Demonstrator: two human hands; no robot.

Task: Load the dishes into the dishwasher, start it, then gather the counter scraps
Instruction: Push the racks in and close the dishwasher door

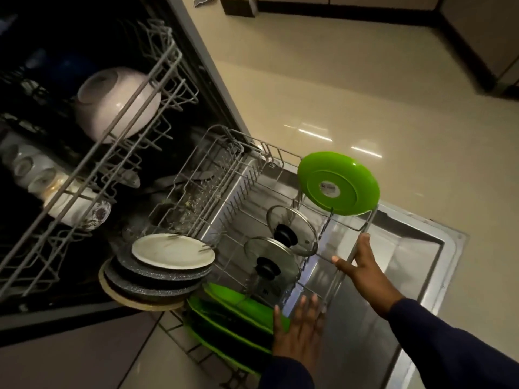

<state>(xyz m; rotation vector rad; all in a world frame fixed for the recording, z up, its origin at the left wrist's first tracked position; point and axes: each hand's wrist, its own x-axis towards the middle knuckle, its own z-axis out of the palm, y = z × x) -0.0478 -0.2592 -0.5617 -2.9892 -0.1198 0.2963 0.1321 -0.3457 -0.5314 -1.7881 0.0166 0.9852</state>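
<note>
Our right hand gripped the front rail of the lower rack, fingers curled round the wire. Left hand hovered flat, fingers straight and spread, just beside the green plates. Two glass lids stood mid-rack; one green plate sat upright at the far corner.

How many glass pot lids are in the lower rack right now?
2. One glass lid stands in the lower rack just below the upright green plate; the second lid stands right in front of it, nearer the hands. None seem hidden.
</note>
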